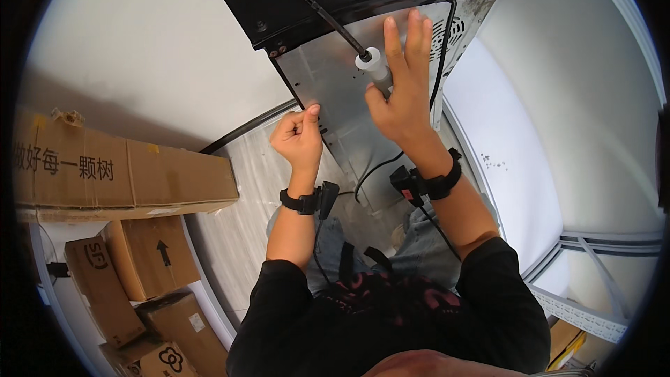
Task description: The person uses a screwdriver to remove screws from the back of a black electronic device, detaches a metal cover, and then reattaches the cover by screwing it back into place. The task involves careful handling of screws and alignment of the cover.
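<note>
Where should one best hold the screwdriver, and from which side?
Probably by its thick pale handle, coming from the lower right, where the right hand is: the handle is wider than the dark shaft, which slants away to the upper left.

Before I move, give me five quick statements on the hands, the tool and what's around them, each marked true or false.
1. The right hand holds the screwdriver. True.
2. The screwdriver's shaft points toward the person's lap. False: it points away from the person, up and to the left in the picture.
3. The left hand is spread open. False: the left hand's fingers are curled in.
4. A black cord passes to the right of the right hand's fingers. True.
5. The long cardboard box is on the person's right. False: the long cardboard box is on the left.
</note>
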Demonstrator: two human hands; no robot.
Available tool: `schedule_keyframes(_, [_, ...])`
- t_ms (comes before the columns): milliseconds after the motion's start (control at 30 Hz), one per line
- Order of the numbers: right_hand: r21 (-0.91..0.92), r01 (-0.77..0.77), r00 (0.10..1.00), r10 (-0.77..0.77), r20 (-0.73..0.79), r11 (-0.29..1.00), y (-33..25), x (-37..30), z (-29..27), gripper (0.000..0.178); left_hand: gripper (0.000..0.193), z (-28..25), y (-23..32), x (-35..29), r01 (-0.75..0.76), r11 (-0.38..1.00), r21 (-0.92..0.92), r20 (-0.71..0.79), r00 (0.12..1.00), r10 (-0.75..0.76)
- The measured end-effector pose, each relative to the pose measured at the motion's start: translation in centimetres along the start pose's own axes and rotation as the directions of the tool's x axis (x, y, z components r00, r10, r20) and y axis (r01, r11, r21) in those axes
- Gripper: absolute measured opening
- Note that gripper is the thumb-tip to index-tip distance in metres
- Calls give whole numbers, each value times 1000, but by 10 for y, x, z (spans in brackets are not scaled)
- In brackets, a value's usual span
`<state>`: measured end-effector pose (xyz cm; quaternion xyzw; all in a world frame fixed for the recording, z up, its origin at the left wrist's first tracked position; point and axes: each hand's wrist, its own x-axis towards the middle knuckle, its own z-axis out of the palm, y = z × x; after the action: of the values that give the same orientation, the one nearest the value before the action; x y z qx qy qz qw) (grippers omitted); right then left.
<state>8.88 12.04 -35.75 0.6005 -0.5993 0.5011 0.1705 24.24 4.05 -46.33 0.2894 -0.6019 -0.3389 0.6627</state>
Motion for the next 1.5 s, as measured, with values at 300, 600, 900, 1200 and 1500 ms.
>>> schedule_keyframes(300, [-38, 26, 997, -29, -76, 999, 2, -4, 8, 85, 30, 5, 13, 0, 121, 988, -92, -50, 991, -126])
schedule_keyframes(600, [1, -13, 1000, 13, -8, 1000, -5, -3, 5, 83, 34, 5, 5, 0, 80, 991, -107, -41, 996, -85])
schedule_keyframes(900, [-50, -14, 1000, 15, 17, 999, -3, -1, 3, 82, 29, 4, 5, 3, 117, 989, -87, -116, 985, -127])
schedule_keyframes(1200, [-49, 0, 1000, 0, -3, 999, 0, -1, 5, 83, 50, 1, 10, 29, -339, 919, 202, 39, 940, 338])
schedule_keyframes(1500, [-21, 11, 999, -11, -43, 1000, -2, 1, 6, 80, 50, 1, 4, 30, -428, 881, 203, 35, 902, 430])
